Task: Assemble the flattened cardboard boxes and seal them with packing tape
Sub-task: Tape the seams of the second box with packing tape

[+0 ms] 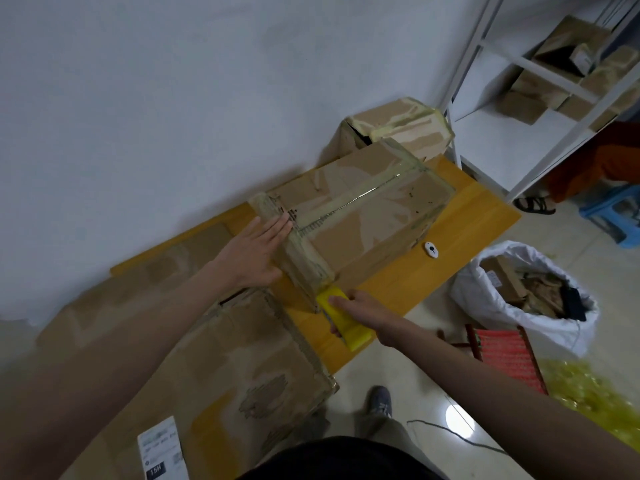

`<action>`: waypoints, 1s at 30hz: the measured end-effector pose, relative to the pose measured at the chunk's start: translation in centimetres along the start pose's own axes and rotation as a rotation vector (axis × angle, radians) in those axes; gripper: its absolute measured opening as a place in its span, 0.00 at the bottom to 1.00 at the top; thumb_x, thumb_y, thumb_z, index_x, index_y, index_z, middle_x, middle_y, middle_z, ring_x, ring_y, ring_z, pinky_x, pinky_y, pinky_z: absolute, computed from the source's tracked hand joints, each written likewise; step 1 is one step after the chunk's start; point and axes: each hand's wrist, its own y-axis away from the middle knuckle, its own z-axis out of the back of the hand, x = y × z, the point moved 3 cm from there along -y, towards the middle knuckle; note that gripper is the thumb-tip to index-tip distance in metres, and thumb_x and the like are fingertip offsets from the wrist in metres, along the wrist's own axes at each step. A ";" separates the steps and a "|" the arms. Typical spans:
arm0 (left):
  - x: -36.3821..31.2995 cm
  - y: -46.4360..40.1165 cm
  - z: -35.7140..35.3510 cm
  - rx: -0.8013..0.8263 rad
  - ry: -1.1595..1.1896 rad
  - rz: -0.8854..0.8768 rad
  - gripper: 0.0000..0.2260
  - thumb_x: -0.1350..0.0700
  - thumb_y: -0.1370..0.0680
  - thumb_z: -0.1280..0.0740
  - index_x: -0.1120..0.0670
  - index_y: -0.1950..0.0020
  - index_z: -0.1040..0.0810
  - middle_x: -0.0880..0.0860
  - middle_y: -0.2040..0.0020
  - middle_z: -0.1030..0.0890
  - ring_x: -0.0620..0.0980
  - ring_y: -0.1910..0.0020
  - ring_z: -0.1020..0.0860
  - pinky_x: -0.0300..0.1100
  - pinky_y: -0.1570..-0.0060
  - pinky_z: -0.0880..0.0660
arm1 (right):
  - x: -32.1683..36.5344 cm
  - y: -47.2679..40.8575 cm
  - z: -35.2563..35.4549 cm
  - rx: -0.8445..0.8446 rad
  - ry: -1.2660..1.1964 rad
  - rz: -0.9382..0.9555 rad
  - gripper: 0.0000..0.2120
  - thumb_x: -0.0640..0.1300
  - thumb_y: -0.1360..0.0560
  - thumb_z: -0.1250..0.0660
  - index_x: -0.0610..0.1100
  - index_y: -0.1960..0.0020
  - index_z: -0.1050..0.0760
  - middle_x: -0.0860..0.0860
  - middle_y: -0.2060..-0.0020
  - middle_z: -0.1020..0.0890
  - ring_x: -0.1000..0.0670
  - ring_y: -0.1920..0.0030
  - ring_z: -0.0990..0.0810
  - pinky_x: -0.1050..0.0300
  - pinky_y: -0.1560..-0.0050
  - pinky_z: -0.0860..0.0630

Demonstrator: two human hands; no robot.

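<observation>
1. Progress is judged as partway: one assembled box [360, 216] stands on the yellow-brown table [460, 244], with tape already running along its top centre seam and over its end edges.

2. The left hand [254, 252] lies flat with straight fingers, pressed against the near end of the box, steadying it. It holds nothing.

3. The right hand [360, 311] grips a yellow tape dispenser [343, 317] at the box's lower near corner, where the end strip comes down the side wall. The dispenser touches or nearly touches the cardboard; the contact point itself is too blurred to confirm.

4. The step in hand appears to be the finishing of the end strip on this box. Whether the strip is cut off yet cannot be told.

5. Flattened cardboard [256, 355] lies just beside the box at the table's near end, with more sheets [138, 292] along the wall. These look unassembled, so further boxes likely remain.

6. Another taped box [398, 128] sits beyond the first one, against the wall; it looks finished, though one corner gapes.

7. A small white object [432, 250] lies on the table just beside the box. A white sack [519, 296] of cardboard scraps stands on the floor, well apart.
</observation>
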 end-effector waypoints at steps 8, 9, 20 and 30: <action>-6.7 0.2 -0.6 -0.050 0.172 0.135 0.41 0.29 0.23 0.66 0.56 0.19 0.61 0.54 0.20 0.64 0.49 0.21 0.64 0.49 0.22 0.63 | -0.3 -2.4 0.1 0.040 -0.047 -0.003 0.28 0.56 0.19 0.36 0.43 0.26 0.38 0.46 0.55 0.13 0.48 0.53 0.14 0.41 0.38 0.24; -7.1 -0.2 -0.6 -0.045 0.192 0.174 0.42 0.29 0.24 0.66 0.57 0.19 0.61 0.53 0.20 0.63 0.49 0.20 0.63 0.49 0.22 0.62 | -0.3 -2.6 0.2 0.046 -0.051 0.016 0.24 0.55 0.19 0.36 0.42 0.29 0.35 0.45 0.54 0.13 0.48 0.52 0.14 0.41 0.38 0.24; -6.5 -2.5 0.0 0.025 0.185 0.360 0.34 0.36 0.18 0.60 0.55 0.19 0.63 0.52 0.20 0.65 0.49 0.21 0.64 0.52 0.22 0.61 | 1.2 -5.2 2.2 0.192 0.053 0.074 0.25 0.62 0.22 0.36 0.43 0.36 0.24 0.47 0.46 0.21 0.47 0.44 0.23 0.42 0.34 0.29; -8.4 -3.8 0.8 0.096 0.231 0.595 0.31 0.40 0.17 0.60 0.54 0.19 0.61 0.51 0.19 0.64 0.47 0.21 0.63 0.54 0.23 0.63 | -1.5 -10.3 17.7 0.027 0.456 0.043 0.12 0.45 0.17 0.39 0.41 0.38 0.25 0.44 0.49 0.17 0.45 0.48 0.18 0.48 0.48 0.22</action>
